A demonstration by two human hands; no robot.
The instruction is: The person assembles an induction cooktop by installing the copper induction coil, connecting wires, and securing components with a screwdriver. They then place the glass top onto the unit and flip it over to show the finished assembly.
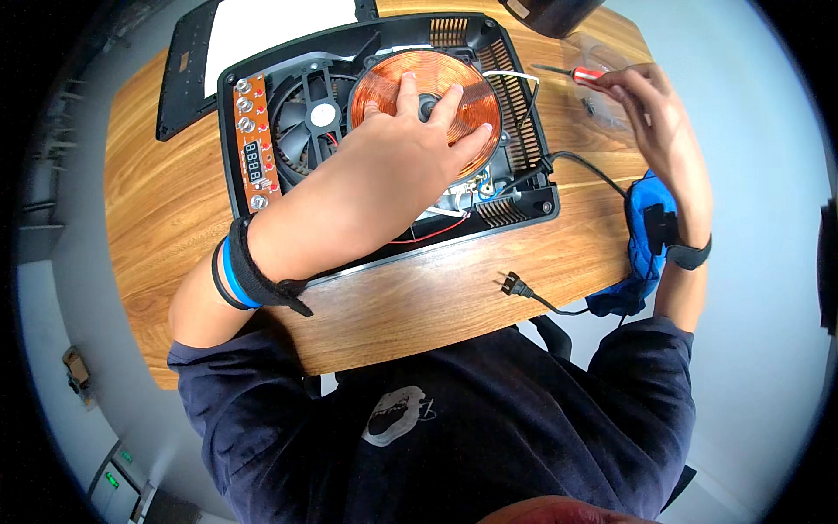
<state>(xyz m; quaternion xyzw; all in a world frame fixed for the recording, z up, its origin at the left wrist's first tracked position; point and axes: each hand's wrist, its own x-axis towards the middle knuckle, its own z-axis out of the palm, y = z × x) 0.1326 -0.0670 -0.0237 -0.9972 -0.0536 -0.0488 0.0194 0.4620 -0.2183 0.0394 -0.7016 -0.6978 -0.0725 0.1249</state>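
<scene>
An opened induction cooker's black housing [229, 166] lies on the wooden table. My left hand [384, 166] rests open on its round copper coil [436, 63], fingers spread over the windings. Left of the coil sits a cooling fan [295, 122], partly behind my forearm, beside an orange control board [249, 131] with buttons and a small display. Off the housing's right side, my right hand [653, 113] grips a screwdriver [587, 75] by its red and clear handle. The shaft points left toward the housing, its tip apart from it.
Below the screwdriver is a clear plastic tray or bag [611, 131] with small dark parts. A black cylindrical object [552, 12] stands at the far edge. At far left lies a black panel [179, 74] with a white sheet. A power plug [515, 284] and blue cloth [642, 240] lie near right.
</scene>
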